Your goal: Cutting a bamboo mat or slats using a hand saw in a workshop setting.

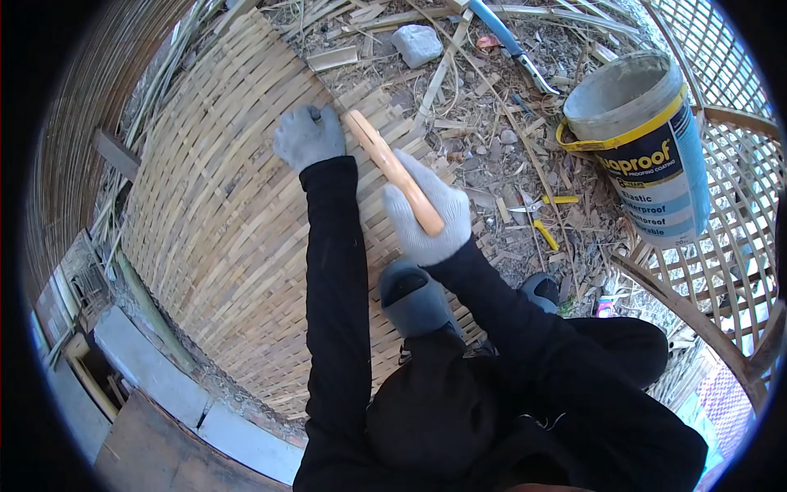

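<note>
My right hand [430, 205], in a whitish knit glove, is wrapped round a smooth, light wooden handle [392, 168]. The handle slants up and left, with a dark slit near its far end; whether a blade joins it I cannot make out. My left hand [310, 135], in a grey glove, rests on the woven bamboo mat [221, 197] just left of that end. Its fingers are curled in, with a small dark spot between thumb and forefinger; what they hold is hidden. A thin dark line crosses the mat beyond both hands.
Right of the mat, yellow-handled pliers [541, 215] lie on littered ground. A bucket [627, 98] with a yellow band stands beyond, against a lattice frame [738, 246]. A blue-handled tool [504, 37] and a stone [417, 45] lie at the far side. Pale blocks [152, 361] line the near left.
</note>
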`<state>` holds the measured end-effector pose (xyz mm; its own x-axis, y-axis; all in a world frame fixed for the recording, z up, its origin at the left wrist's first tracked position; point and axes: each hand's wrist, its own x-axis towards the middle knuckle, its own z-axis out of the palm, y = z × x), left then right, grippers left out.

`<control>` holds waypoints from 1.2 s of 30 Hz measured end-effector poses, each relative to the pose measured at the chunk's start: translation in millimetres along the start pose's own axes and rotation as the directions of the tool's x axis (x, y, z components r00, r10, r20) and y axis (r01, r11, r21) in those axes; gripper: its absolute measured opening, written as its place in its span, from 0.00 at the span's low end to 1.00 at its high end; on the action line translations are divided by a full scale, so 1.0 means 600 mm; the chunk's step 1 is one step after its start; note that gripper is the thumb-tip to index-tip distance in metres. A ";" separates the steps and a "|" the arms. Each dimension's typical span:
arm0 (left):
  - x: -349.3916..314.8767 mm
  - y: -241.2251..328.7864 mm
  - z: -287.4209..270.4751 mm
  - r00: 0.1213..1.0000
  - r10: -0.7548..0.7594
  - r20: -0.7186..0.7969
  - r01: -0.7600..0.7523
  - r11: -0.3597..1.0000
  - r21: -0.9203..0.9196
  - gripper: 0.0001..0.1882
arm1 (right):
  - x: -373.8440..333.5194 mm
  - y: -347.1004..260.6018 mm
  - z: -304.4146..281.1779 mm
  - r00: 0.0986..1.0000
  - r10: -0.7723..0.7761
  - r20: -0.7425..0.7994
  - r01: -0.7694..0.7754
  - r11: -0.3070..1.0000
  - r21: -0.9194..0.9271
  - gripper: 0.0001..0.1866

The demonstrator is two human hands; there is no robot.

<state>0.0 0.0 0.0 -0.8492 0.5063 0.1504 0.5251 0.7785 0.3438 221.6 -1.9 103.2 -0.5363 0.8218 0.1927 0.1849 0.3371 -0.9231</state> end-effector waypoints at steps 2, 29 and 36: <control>0.010 -0.006 0.006 0.997 0.015 -0.076 -0.015 1.000 -0.001 0.14 | 0.009 -0.005 0.005 0.992 0.116 0.051 -0.119 0.991 0.057 0.28; -0.002 0.019 0.002 0.999 -0.008 -0.035 0.010 0.998 0.056 0.15 | -0.073 -0.045 -0.091 0.985 0.129 0.114 -0.119 0.989 -0.090 0.31; -0.004 -0.002 0.011 0.996 -0.021 -0.081 0.019 1.000 -0.024 0.13 | -0.022 -0.024 -0.042 0.972 0.206 0.112 -0.209 0.978 0.011 0.28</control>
<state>1.8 -0.1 -6.9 -0.8618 0.4581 0.2178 0.5072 0.7789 0.3689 246.6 -5.9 122.3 -0.5756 0.8168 -0.0406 0.2836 0.1528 -0.9467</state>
